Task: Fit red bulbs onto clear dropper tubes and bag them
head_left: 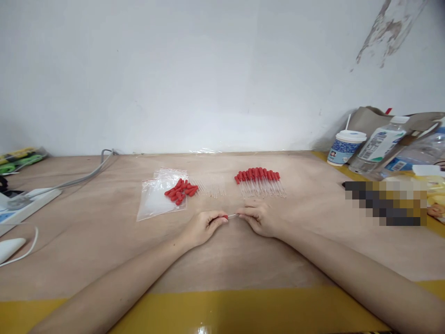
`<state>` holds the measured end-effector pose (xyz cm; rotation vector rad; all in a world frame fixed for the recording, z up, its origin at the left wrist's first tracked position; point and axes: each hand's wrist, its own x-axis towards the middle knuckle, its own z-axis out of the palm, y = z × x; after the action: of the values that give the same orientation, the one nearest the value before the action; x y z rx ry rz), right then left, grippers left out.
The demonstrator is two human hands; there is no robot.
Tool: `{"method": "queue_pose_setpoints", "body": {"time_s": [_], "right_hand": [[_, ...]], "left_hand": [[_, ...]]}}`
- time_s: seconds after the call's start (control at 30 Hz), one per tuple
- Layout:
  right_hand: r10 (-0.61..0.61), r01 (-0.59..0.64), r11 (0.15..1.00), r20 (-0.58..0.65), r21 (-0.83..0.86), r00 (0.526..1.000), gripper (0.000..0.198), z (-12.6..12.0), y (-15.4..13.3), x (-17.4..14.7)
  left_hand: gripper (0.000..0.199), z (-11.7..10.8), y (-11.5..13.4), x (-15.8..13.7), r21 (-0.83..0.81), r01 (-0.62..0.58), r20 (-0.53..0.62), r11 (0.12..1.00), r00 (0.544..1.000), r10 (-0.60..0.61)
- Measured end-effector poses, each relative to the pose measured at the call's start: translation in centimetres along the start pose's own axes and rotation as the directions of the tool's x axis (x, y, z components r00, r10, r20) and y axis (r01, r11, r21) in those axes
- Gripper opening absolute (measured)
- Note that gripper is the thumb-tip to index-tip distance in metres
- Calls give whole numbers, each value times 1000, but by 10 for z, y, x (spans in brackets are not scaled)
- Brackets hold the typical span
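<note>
My left hand (205, 226) pinches a red rubber bulb (225, 217), most of it hidden by the fingers. A thin glass dropper tube (232, 215) runs from the bulb across to my right hand (260, 218), whose thumb and fingers are closed on its other end. Beyond my left hand, a pile of loose red bulbs (179, 191) lies partly on clear zip bags (153, 202). Bare glass tubes (210, 186) lie side by side to the right of the pile. Farther right is a row of droppers (259, 181), their red bulbs pointing toward the wall.
A paper cup (346, 147) and a plastic bottle (378, 144) stand at the back right before a grey bag (371, 118). At left are a white power strip (31, 208) with a grey cable (86, 176) and a white mouse-like object (10, 248). Yellow tape (222, 308) edges the table.
</note>
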<state>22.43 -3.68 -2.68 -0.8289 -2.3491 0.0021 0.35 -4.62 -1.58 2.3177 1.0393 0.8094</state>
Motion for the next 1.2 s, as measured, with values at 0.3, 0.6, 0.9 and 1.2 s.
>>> {"method": "queue_pose_setpoints", "body": {"time_s": [0.3, 0.6, 0.9, 1.2], "right_hand": [[95, -96, 994, -25, -49, 995, 19, 1, -4, -3], [-22, 25, 999, -94, 34, 995, 23, 3, 1, -4], [-44, 45, 999, -79, 8, 996, 23, 13, -2, -6], [-41, 41, 999, -46, 5, 998, 24, 17, -6, -2]], "left_hand": [[22, -5, -2, 6, 38, -23, -71, 999, 997, 26], [23, -3, -7, 2, -57, 12, -63, 998, 998, -16], [21, -1, -6, -1, -70, 18, 10, 997, 1000, -17], [22, -1, -5, -1, -27, -12, 47, 1000, 999, 14]]}}
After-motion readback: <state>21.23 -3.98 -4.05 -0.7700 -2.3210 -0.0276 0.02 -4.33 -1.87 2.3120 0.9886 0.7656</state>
